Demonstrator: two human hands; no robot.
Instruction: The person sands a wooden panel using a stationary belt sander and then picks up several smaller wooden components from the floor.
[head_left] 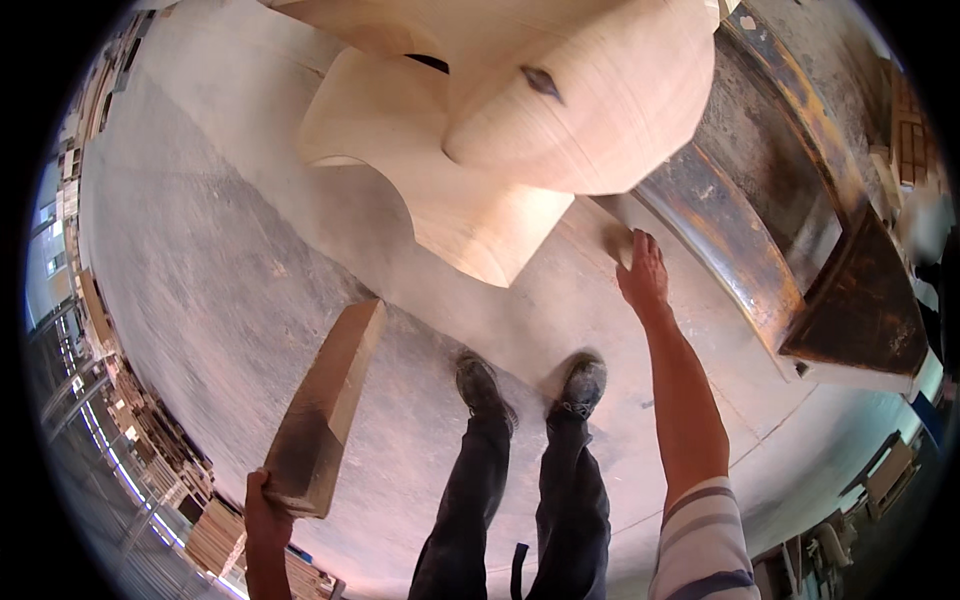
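Note:
My left hand (pixel 268 515) grips the near end of a thick wooden beam (pixel 318 405), which slants up and away over the floor, its near part darker than the rest. Ahead, my right arm reaches out, and my right hand (pixel 645 275) is closed on the near end of a second wooden beam (pixel 617 240). That beam is blurred, and its far part is hidden under thin pale wood veneer sheets (pixel 600 100). The sheets curl and overhang at the top middle; the uppermost has a dark knot hole. A lower sheet (pixel 480 225) bends down toward the floor.
A rusty, worn metal frame (pixel 735 225) stands to the right, with a dark angled end (pixel 865 300). My shoes (pixel 580 385) are on the dusty concrete floor (pixel 200 260). Stacked wood (pixel 150 420) lines the left edge; more wood pieces (pixel 885 475) lie at the lower right.

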